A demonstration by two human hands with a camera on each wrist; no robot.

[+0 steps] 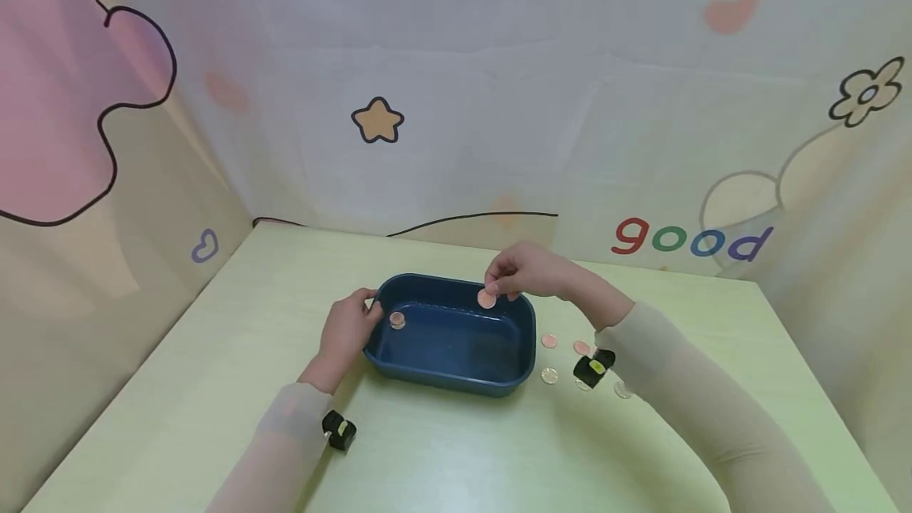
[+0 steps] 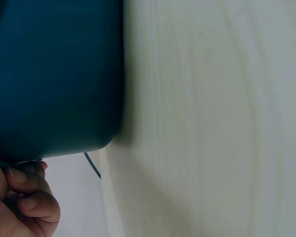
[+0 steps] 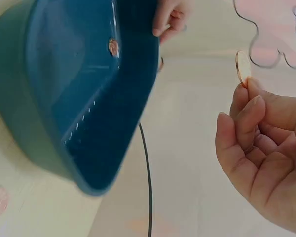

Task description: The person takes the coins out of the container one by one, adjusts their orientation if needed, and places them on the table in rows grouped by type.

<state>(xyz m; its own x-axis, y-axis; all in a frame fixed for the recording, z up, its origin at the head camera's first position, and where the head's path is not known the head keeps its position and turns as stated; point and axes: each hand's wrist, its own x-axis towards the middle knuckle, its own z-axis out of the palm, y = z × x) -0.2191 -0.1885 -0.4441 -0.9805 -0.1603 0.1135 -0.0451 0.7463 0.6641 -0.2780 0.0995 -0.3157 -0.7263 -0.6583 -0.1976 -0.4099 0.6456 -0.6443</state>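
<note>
A dark blue rectangular basin (image 1: 449,378) stands on the table, its left end gripped at the rim by my left hand (image 1: 347,332). In the left wrist view, curled fingers (image 2: 39,205) of that hand show below the basin's wall. My right hand (image 1: 530,269) is raised over the basin's far right rim. Between thumb and fingertips it pinches a copper-coloured coin (image 3: 243,68), held on edge in the right wrist view. Inside the basin, near the left end, a small overlapping pile of coins (image 1: 397,321) lies on the bottom.
To the right of the basin, several coins lie in two rows, among them a copper coin (image 1: 549,341) and a silvery-gold coin (image 1: 549,376). My right forearm partly covers some. Behind the pale wooden table (image 1: 442,450) hangs a printed cloth backdrop (image 1: 456,165).
</note>
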